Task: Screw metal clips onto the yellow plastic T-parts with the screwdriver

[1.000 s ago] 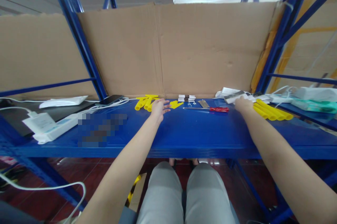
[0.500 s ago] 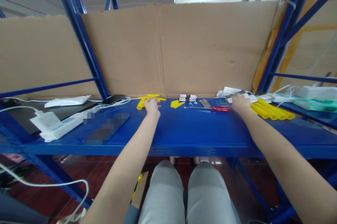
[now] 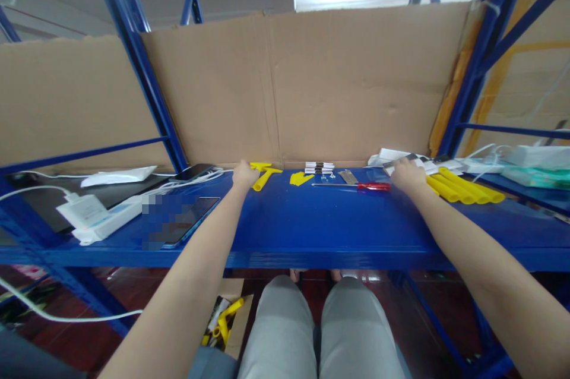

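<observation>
On the blue shelf, my left hand (image 3: 244, 175) is at the left end of some yellow T-shaped parts (image 3: 266, 177); its fingers are curled and what they hold, if anything, is hidden. My right hand (image 3: 407, 174) rests at the white and dark packets (image 3: 386, 157), just left of several yellow tubes (image 3: 463, 186), its fingertips hidden. Between the hands lie small flat yellow pieces (image 3: 300, 178), a stack of white and black pieces (image 3: 319, 167), a small metallic plate (image 3: 348, 177) and a red-handled screwdriver (image 3: 373, 186).
A white power strip (image 3: 111, 218) with a plug and cables is at the left, beside a dark tablet-like device (image 3: 191, 221). Cardboard (image 3: 338, 82) stands behind the shelf. Below, a box (image 3: 240, 325) holds yellow parts. Blue posts rise on both sides.
My left hand has moved left, showing more of the yellow T-shaped parts to its right. My right hand has hardly moved. More of the box below is visible.
</observation>
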### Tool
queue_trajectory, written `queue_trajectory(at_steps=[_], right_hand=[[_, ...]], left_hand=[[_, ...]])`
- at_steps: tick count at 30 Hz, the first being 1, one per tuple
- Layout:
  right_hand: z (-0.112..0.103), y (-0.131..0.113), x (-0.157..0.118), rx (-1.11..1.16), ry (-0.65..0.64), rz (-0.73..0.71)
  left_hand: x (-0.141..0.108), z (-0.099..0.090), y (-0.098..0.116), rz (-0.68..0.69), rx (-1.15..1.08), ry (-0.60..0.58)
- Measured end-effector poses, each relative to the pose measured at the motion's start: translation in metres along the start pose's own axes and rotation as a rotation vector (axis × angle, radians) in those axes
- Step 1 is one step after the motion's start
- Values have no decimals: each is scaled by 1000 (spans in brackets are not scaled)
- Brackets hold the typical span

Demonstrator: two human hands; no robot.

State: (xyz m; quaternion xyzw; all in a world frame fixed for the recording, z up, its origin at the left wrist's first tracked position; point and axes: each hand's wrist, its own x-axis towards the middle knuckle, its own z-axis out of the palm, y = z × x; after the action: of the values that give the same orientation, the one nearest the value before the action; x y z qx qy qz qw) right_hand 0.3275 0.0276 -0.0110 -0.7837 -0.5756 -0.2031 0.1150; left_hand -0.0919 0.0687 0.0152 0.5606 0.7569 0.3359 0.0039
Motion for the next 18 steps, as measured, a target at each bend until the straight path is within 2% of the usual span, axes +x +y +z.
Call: queue_trajectory(at_steps=[3, 12, 18], right_hand=[[0, 3, 0, 22, 6, 1], [2, 0, 0, -6, 19, -14], [-3, -2, -4, -3, 18, -37]], left_hand=[[2, 4, 0, 25, 158, -85], [-7, 20, 8, 286, 414, -111], [-10, 28, 14, 305, 540, -165]])
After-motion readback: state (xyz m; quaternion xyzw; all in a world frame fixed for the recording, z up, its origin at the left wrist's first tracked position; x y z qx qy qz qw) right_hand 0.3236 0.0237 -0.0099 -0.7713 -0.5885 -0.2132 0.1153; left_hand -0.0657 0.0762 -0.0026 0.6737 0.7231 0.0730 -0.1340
